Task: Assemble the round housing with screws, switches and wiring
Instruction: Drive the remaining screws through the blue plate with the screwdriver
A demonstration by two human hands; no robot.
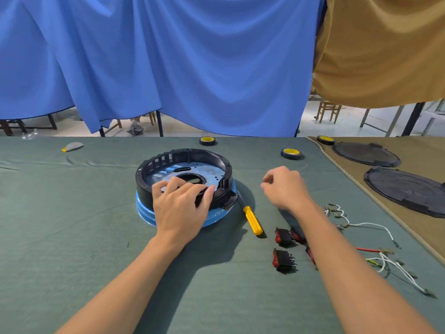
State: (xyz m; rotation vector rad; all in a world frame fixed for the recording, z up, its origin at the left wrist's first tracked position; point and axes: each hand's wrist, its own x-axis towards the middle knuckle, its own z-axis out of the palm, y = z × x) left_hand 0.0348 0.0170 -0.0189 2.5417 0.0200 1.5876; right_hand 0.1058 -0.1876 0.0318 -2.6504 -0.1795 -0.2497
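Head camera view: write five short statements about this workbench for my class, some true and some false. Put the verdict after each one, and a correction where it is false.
1. The left hand holds the near rim of the round black housing. True.
2. The right hand holds the yellow-handled screwdriver. False: the screwdriver lies on the green cloth, just right of the housing.
3. Three tape rolls with yellow cores lie toward the table's far edge. True.
4. The red switches are fitted in the housing. False: they lie loose on the green cloth by the right forearm.
5. Two dark round covers lie on the tan cloth. True.
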